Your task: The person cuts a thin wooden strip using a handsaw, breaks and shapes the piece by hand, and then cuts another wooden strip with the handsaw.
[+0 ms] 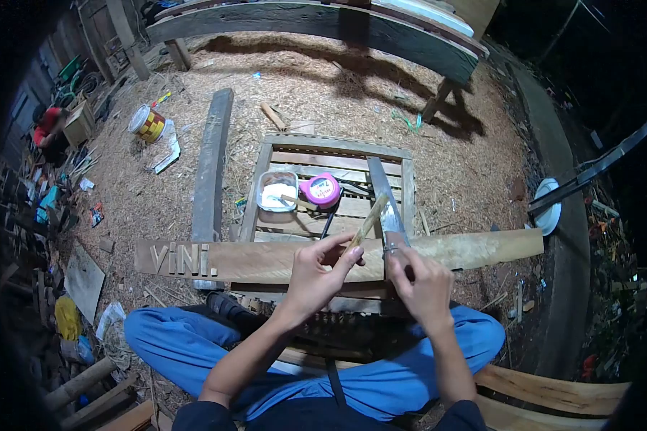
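My left hand [320, 269] pinches a thin wooden strip [369, 223], which slants up to the right. In my right hand [422, 282] is the handle of a large knife [388, 205]; its broad metal blade points away from me, close beside the strip. Beneath both hands a long wooden board [474, 251] lies crosswise. Raised wooden letters [182, 260] reading "ViNi." sit on its left part. Beyond the board, a slatted wooden stand [302, 226] carries a pink tape measure [323, 190] and a clear plastic tub [277, 182] with white contents and a stick in it.
A dark timber beam [213, 165] lies left of the stand. A patterned bucket [149, 123] stands on shavings further left. A long wooden bench [302, 25] spans the back. At far left a person in red [48, 129] is by a wooden box. A white plate-like disc [547, 208] is at right.
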Available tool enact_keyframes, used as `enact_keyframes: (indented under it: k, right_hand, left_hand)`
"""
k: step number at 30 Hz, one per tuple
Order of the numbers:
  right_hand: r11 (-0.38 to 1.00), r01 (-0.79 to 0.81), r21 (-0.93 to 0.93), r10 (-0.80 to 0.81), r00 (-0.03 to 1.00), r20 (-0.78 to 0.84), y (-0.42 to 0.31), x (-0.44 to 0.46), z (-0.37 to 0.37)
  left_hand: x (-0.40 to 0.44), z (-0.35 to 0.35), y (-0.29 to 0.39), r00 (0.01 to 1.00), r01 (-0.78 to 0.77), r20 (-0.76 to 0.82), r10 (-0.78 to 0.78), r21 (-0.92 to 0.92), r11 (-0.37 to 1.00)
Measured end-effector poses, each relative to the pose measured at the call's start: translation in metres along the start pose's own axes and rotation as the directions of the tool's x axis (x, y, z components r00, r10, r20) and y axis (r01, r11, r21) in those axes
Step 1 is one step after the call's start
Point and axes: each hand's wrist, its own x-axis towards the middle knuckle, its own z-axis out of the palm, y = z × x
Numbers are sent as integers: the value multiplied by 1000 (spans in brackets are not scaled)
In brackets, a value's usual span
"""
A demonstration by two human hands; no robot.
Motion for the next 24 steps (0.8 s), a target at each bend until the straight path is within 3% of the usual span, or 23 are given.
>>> enact_keyframes:
  k: [1,4,6,7,9,11,13,15,17,19,21,24]
  right_hand:
    - [999,-13,-35,14,999,42,-6,12,-14]
    - [996,43,77,-40,998,-38,0,39,-22]
    - [944,321,73,-299,929,-216,0,58,-25]
    - [943,323,80,-299,928,-221,0,64,-25]
    - [873,487,9,-463,836,-295,1,71,-26]
    - [886,463,14,-443,855,-269,6,64,-27]
    - [880,475,-20,-459,839,-293,15,63,-33]
    - [900,434,-45,-424,848,-318,21,64,-44]
    - [905,421,-65,-413,828,-379,28,64,-55]
    - [920,388,-53,-376,838,-394,36,59,-62]
    - [940,337,-52,-328,853,-406,43,53,-67]
    - [946,322,-40,-308,849,-429,52,45,-72]
  left_hand:
    - [-2,-3,5,1000,-6,-7,6,0,1000]
    - [-9,-9,17,991,124,58,-118,-114,986]
    - [-12,-9,24,993,106,56,-102,-78,991]
    - [-13,-8,26,994,93,60,-90,-48,995]
    - [-12,-3,28,998,48,46,-46,-54,997]
    - [-11,-1,38,994,-41,110,23,163,986]
    - [-5,9,53,994,-57,99,38,201,978]
    - [5,15,58,956,-285,184,227,419,862]
    - [16,27,64,935,-350,213,284,417,839]
    - [23,36,72,896,-443,260,359,524,728]
    - [27,46,73,897,-442,255,360,513,736]
    - [28,52,69,860,-511,341,380,583,631]
